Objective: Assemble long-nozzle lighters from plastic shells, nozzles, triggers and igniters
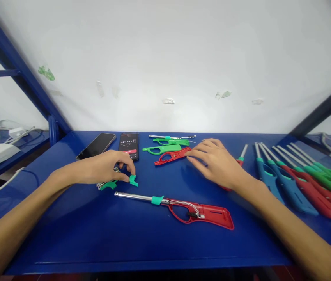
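Observation:
My left hand (115, 167) pinches a small teal lighter trigger (133, 180) between thumb and fingertips, just above the table. Partly hidden under that hand lies a small pile of teal triggers and metal bits (108, 185). My right hand (212, 162) is spread, palm down, its fingertips at the right end of a red lighter half-shell (172, 155). Nearest me lies an opened red lighter (215, 216), with its metal tube, teal collar, white wires and black part exposed. Another red lighter (240, 160) is mostly covered by my right hand.
Behind are a green half-shell (165, 149) and an opened green lighter (175, 142). Two phones lie at back left, one dark (96, 146), one showing a timer (129, 145). Several assembled lighters (296, 183) fan out at right on the blue table (124, 242). A white wall rises behind.

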`<state>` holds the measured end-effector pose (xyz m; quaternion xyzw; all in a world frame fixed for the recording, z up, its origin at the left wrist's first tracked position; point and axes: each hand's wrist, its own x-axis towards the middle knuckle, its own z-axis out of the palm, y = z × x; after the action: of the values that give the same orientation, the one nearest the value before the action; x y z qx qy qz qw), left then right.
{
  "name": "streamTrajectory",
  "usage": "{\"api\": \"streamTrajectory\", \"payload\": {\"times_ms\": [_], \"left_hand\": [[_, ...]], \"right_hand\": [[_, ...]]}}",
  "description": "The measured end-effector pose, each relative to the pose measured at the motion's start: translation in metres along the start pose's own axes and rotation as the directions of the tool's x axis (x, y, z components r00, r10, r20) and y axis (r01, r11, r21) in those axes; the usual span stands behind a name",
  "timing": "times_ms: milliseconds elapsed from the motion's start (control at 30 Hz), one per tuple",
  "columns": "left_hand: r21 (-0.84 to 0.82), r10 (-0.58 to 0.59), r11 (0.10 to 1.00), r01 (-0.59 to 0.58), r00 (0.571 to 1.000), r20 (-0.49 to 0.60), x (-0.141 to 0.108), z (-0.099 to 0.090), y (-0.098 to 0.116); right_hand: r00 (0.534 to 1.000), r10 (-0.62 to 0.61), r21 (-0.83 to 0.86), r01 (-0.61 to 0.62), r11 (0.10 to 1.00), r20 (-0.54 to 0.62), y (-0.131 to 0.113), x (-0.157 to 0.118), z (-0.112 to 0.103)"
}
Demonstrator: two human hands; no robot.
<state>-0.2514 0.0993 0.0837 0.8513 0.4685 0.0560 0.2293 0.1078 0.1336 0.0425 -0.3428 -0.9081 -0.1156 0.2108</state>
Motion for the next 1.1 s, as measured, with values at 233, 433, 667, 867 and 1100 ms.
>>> {"api": "streamTrajectory", "payload": {"times_ms": [233,433,667,867,1100], "left_hand": [[-0.046,0.044,0.997,-0.054,0.979,-0.199,0.008,0.012,0.009],[-0.080,0.090,0.989,-0.122,0.942,-0.325,0.006,0.032,0.029],[-0.158,0.135,0.965,-0.207,0.917,-0.376,0.003,0.057,0.047],[-0.161,0.234,0.936,-0.312,0.896,-0.376,0.003,0.066,0.050],[-0.290,0.166,0.915,-0.279,0.918,-0.361,0.001,0.069,0.054]], "right_hand": [[0.981,0.173,0.213,-0.150,0.965,-0.092,-0.052,-0.045,-0.035],[0.948,0.318,0.360,-0.307,0.881,0.029,-0.093,-0.086,-0.026],[0.935,0.353,0.402,-0.331,0.854,0.019,-0.096,-0.092,-0.012],[0.941,0.335,0.370,-0.294,0.881,-0.049,-0.097,-0.097,-0.010],[0.953,0.299,0.399,-0.259,0.880,-0.042,-0.097,-0.095,-0.009]]}}
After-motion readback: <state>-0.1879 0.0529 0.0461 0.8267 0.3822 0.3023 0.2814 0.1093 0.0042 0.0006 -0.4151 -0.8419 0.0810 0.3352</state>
